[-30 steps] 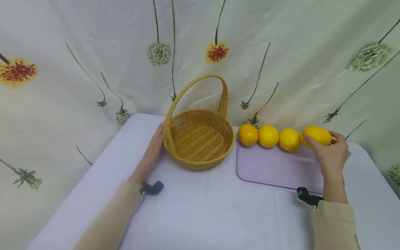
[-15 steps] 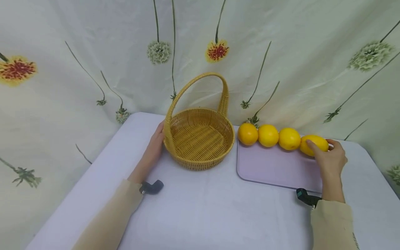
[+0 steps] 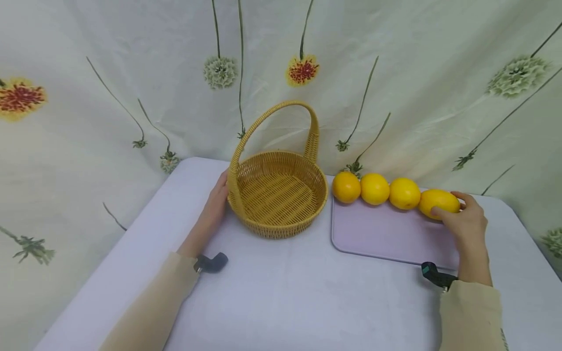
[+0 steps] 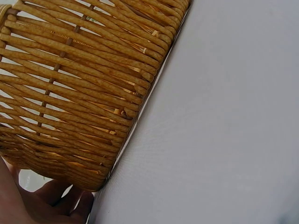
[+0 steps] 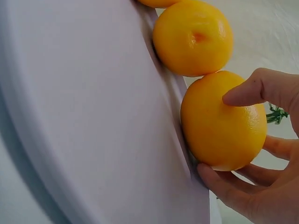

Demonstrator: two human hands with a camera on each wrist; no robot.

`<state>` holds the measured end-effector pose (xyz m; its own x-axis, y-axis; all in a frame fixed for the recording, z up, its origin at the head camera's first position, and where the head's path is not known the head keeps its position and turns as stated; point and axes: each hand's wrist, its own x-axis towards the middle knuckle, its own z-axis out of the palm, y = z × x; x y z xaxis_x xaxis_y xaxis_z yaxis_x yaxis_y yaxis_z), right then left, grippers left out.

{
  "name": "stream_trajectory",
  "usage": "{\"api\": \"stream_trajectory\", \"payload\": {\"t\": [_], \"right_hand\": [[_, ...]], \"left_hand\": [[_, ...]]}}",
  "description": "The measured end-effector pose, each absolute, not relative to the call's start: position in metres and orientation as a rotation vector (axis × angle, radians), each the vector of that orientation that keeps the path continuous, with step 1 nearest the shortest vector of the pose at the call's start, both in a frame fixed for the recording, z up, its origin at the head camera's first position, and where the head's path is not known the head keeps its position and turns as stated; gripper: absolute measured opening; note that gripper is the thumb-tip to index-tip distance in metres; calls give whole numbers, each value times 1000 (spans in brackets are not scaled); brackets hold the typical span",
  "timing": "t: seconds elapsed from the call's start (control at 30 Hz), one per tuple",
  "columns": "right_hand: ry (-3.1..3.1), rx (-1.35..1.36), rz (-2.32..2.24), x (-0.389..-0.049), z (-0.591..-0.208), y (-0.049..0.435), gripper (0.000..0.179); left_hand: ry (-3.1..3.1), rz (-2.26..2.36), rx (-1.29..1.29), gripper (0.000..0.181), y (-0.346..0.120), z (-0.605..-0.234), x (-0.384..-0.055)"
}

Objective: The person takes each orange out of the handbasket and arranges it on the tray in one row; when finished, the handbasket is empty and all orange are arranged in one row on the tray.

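Observation:
My right hand (image 3: 467, 219) holds a lemon (image 3: 439, 204), an oval yellow fruit at the right end of a row on the lilac tray (image 3: 391, 234). In the right wrist view the thumb (image 5: 247, 93) lies on the lemon's face, with fingers around its far end. Beside it in the row are two rounder yellow fruits, one (image 3: 405, 193) touching the lemon and another (image 3: 374, 188), then an orange (image 3: 346, 187). My left hand (image 3: 216, 200) rests against the outer left wall of a wicker basket (image 3: 281, 229); in the left wrist view its fingers (image 4: 60, 196) touch the weave low down.
The basket's tall arched handle (image 3: 274, 111) rises above its rim. A white-covered table (image 3: 281, 292) bears everything, and a flower-printed cloth (image 3: 175, 73) hangs close behind. The tray's raised edge (image 3: 373, 257) runs along its front.
My right hand has brought the lemon down and toward me onto the tray, at the row's end. Its thumb has since slid lower on the lemon. The left hand and basket stay put.

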<state>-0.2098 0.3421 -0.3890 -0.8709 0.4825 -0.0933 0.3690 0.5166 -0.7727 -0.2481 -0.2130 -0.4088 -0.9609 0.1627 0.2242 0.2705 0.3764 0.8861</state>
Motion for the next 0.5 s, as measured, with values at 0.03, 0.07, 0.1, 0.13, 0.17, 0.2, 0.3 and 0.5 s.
{"api": "stream_trajectory", "payload": {"t": [0.03,0.07,0.1,0.13,0.17,0.2,0.3,0.5], "right_hand": [[-2610,-750,1288,-210,-389,342,82],[-2604,-764,1292,-209,-389,342,82],[-2598,-783,1291,-209,-389,342,83],[-2589,-804,1292,-209,-389,341,84],[-2580,-827,1285,-208,-389,340,85],[-2572,-848,1274,-208,-390,339,86],[-2542,-892,1208,-208,-394,337,87],[-2473,-862,1098,-212,-405,332,86]], "left_hand": [[-2521,-1653,-397,55,-213,-409,-248],[-2521,-1650,-395,55,-213,-409,-249],[-2519,-1649,-394,54,-213,-409,-249],[-2517,-1648,-396,54,-213,-409,-249],[-2515,-1649,-395,54,-213,-409,-249],[-2512,-1650,-396,54,-213,-409,-249],[-2512,-1658,-399,54,-213,-409,-249],[-2518,-1654,-397,54,-213,-409,-248]]}}
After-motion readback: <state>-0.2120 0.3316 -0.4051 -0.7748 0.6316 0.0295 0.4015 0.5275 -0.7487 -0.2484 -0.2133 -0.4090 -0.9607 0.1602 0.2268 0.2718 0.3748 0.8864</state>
